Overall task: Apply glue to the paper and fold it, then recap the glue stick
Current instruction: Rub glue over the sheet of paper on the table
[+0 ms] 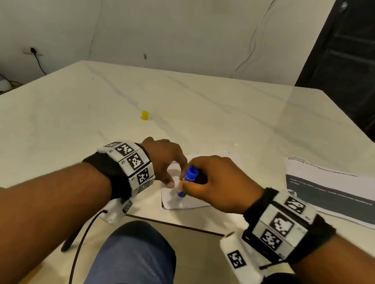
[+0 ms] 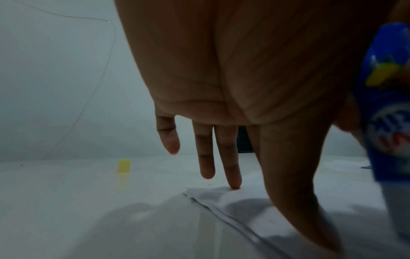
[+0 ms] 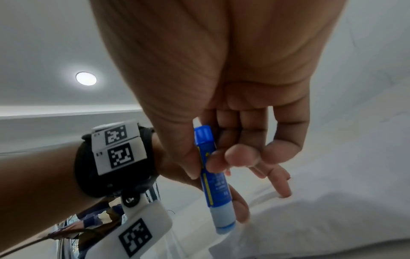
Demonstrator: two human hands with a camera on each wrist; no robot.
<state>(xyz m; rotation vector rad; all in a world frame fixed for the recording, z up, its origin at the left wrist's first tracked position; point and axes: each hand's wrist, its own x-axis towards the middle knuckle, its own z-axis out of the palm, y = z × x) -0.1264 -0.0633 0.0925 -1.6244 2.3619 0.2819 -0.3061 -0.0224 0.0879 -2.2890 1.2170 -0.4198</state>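
The person's right hand [image 1: 212,183], nearest the head camera among the working parts, pinches a blue glue stick [image 1: 187,180] between thumb and curled fingers [image 3: 239,156], nearly upright with its bare glue end down on the white paper [image 1: 189,202]. The paper lies flat near the front edge of the desk [image 1: 186,100]; whether it is already folded I cannot tell. The left hand [image 1: 164,160] steadies it with straight, spread fingers [image 2: 230,168], tips pressing its left part and holding nothing. By my reading, gluing is in hand, with folding and capping not yet done. The next move calls for stroking the stick across the sheet while the left hand pins it. The yellow cap [image 1: 145,115] stands well apart, farther up the desk; a printed sheet [image 1: 335,195] lies to the right.
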